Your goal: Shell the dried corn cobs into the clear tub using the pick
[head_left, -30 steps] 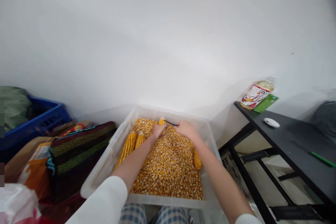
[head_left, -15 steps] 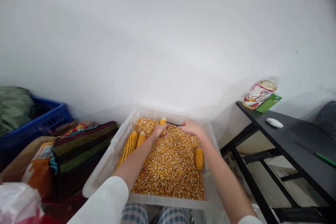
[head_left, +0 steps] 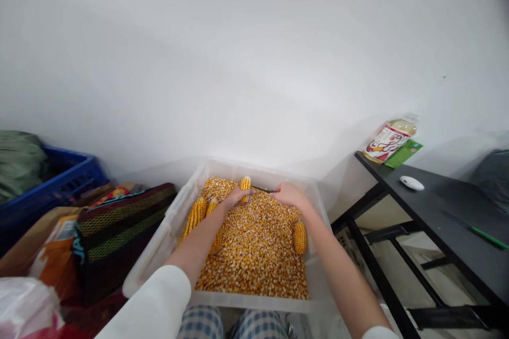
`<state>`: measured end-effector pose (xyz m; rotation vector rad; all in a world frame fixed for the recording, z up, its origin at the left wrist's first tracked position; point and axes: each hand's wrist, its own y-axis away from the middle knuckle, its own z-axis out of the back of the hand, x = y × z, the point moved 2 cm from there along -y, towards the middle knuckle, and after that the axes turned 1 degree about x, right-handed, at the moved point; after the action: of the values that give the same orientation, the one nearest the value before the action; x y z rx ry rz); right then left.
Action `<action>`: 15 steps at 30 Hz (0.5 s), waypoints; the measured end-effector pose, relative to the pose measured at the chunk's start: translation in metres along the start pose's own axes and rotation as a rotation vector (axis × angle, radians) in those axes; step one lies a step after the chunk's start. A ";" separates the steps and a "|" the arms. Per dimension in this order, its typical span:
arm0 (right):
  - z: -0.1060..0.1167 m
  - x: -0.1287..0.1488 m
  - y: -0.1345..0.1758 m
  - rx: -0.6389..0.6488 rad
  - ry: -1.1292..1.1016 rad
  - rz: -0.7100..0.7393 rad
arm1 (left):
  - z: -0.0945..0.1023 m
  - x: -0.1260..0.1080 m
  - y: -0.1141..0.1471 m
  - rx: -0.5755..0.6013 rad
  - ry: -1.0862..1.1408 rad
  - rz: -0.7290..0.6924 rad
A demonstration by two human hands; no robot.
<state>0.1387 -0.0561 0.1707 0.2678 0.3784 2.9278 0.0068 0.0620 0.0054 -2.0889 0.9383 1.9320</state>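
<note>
My left hand [head_left: 237, 196] is closed around a yellow corn cob [head_left: 246, 184], whose pale tip points up and away. From my right hand [head_left: 289, 194], closed on its handle, a thin dark rod-like tool, perhaps a screwdriver [head_left: 262, 189], reaches left toward the cob. Its handle is hidden in the fingers. Both hands work over loose corn kernels [head_left: 258, 254] that fill much of a translucent plastic bin [head_left: 153, 254]. Whole cobs [head_left: 195, 217] lie at the bin's left side, partly behind my left forearm. Another cob [head_left: 299, 238] rests by the right wall.
To the right stands a dark table [head_left: 433, 198] with a bottle [head_left: 389, 140], a green packet [head_left: 403, 153], a white mouse-like object [head_left: 412, 183] and a green-handled rod [head_left: 489, 237]. Leftward are a mesh bag [head_left: 127, 228] and a blue crate [head_left: 75, 169]. A white wall rises behind the bin.
The cob in my left hand now stands more upright, with more of its length showing above the fingers. The tool remains beside it in my right hand. The view has shifted slightly.
</note>
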 end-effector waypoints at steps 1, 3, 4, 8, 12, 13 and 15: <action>-0.001 0.000 0.001 0.005 -0.009 0.002 | 0.000 0.000 -0.001 0.017 -0.007 -0.013; -0.002 -0.001 0.002 0.017 -0.019 0.003 | 0.000 0.001 -0.002 0.076 -0.038 -0.056; -0.002 -0.001 0.002 0.021 -0.019 0.005 | 0.001 0.002 -0.002 0.088 -0.043 -0.064; -0.003 0.000 0.004 0.008 0.005 0.012 | 0.007 0.003 -0.001 0.155 0.068 -0.039; -0.007 -0.006 0.006 -0.019 -0.011 -0.001 | 0.009 -0.002 0.004 0.247 0.233 0.070; -0.009 -0.008 0.007 -0.011 -0.035 -0.011 | 0.008 -0.004 0.004 0.245 0.250 0.091; -0.017 -0.011 0.008 0.035 -0.111 -0.020 | 0.006 -0.005 0.005 0.209 0.266 0.101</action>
<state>0.1451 -0.0696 0.1548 0.4272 0.4132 2.8725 -0.0013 0.0630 0.0108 -2.2453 1.2601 1.5414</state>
